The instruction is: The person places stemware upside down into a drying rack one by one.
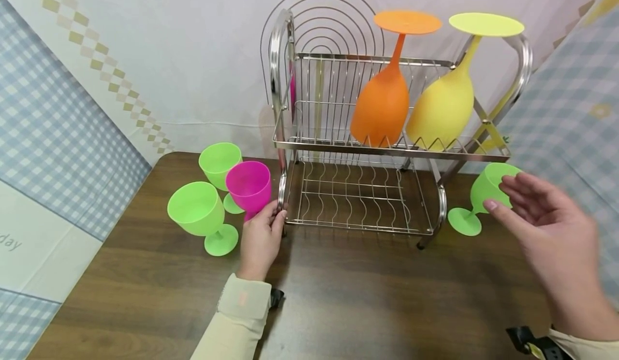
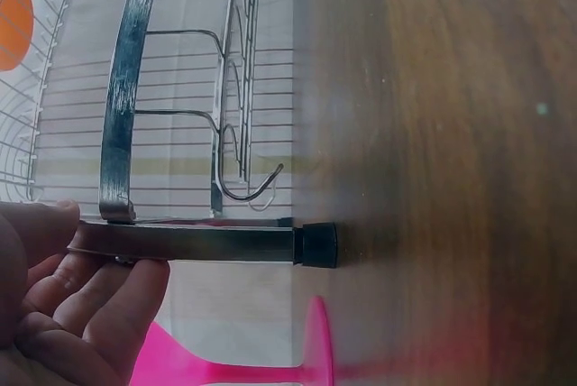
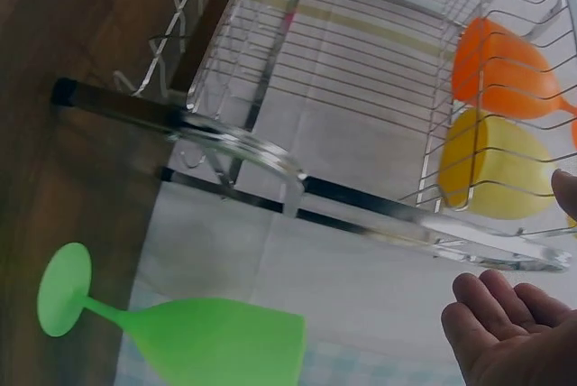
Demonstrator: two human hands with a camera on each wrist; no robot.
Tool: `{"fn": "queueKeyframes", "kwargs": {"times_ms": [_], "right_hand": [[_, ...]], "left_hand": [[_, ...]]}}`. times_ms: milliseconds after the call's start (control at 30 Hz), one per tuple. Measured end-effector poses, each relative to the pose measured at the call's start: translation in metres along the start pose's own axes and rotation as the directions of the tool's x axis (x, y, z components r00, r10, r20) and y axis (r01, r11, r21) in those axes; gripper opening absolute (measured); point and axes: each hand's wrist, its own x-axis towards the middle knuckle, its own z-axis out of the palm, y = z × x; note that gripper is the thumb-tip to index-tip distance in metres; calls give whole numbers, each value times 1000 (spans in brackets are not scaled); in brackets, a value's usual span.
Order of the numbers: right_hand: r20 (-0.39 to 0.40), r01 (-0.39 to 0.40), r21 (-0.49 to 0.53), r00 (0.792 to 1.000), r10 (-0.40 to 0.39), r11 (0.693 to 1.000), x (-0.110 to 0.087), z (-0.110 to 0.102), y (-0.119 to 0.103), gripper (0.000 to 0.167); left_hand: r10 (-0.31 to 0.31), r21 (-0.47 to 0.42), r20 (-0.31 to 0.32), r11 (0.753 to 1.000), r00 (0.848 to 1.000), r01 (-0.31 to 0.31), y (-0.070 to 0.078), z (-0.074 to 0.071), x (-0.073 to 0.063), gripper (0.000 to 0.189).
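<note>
Dark wood-grain table (image 1: pixel 338 301), white cloth (image 1: pixel 179 43) hung behind it. Metal dish rack (image 1: pixel 333 147), two tiers, stands on the wood toward the back. Left hand (image 1: pixel 261 236) grips the rack's front left leg (image 2: pixel 198 242), thumb on one side and fingers curled against the other. On the upper tier, two goblets sit upside down, bases up: orange goblet (image 1: pixel 382 105) near the middle, yellow goblet (image 1: pixel 442 107) just to its right. Right hand (image 1: pixel 563 236) is raised off the rack's right side, fingers relaxed and slightly bent, thumb held apart from them; right wrist view shows it clear of the green goblet (image 1: pixel 488 191), which stands upright on the table right of the rack. Left of the rack, upright: magenta goblet (image 1: pixel 249 185) beside the left hand, rear green goblet (image 1: pixel 220 161) and front green goblet (image 1: pixel 195 209) near it. Far left: blue-and-white checked cloth (image 1: pixel 72 91).
</note>
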Motion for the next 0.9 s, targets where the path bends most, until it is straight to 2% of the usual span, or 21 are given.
{"fn": "queueKeyframes", "kwargs": {"times_ms": [33, 167, 400, 500, 633, 700, 900], "right_hand": [[4, -7, 24, 1000, 7, 1000, 0, -1, 3, 54], [7, -37, 5, 999, 37, 999, 0, -5, 12, 54], [-14, -83, 68, 996, 84, 994, 2, -15, 32, 52], [-48, -105, 16, 993, 106, 994, 4, -20, 40, 53], [-110, -141, -161, 986, 124, 977, 8, -24, 48, 57], [-134, -162, -216, 982, 135, 963, 10, -26, 51, 60], [-154, -194, -271, 976, 157, 943, 15, -32, 63, 61]], "left_hand": [[0, -2, 1, 1000, 1000, 0, 0, 0, 0, 16], [3, -13, 2, 1000, 1000, -3, 0, 1, 0, 15], [10, -11, -1, 1000, 1000, -10, -1, 2, 1, 15], [6, -12, 5, 1000, 1000, -6, -1, 2, 1, 16], [1, -11, 8, 1000, 1000, -1, -1, 2, 0, 16], [-2, -11, 9, 1000, 1000, 2, -1, 2, 0, 16], [-12, -10, 1, 1000, 1000, 12, -1, 1, -1, 18]]}}
